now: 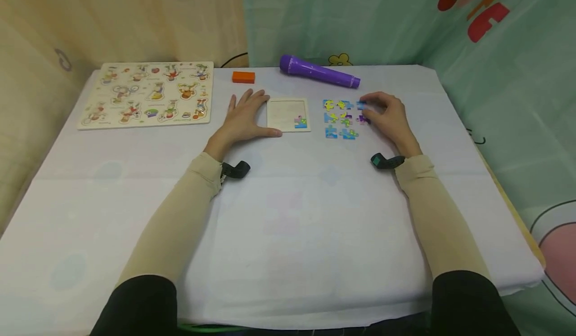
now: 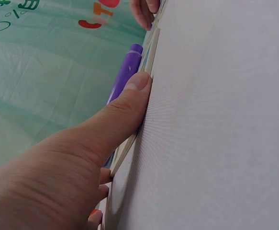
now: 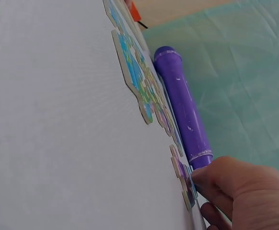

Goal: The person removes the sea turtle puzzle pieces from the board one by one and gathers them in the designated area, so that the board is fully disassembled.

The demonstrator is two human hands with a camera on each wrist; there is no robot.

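Observation:
A small square wooden puzzle frame (image 1: pixel 288 101) lies on the table, with one pink, green and blue puzzle piece (image 1: pixel 300 122) in its lower right corner. My left hand (image 1: pixel 245 118) rests with spread fingers at the frame's left side, its thumb along the lower left corner. Right of the frame, several loose jigsaw pieces (image 1: pixel 330 132) lie in rough rows. At their right edge my right hand (image 1: pixel 389 118) pinches a blue puzzle piece (image 1: pixel 361 105) between thumb and fingertips. A purple puzzle piece (image 3: pixel 180 170) lies close by the thumb, partly covered in the head view.
A purple toy microphone (image 1: pixel 319 72) lies behind the loose pieces. An orange block (image 1: pixel 243 77) sits behind my left hand. A large wooden picture board (image 1: pixel 146 96) lies at the back left. Patterned curtains (image 1: pixel 333 21) hang along the table's back edge.

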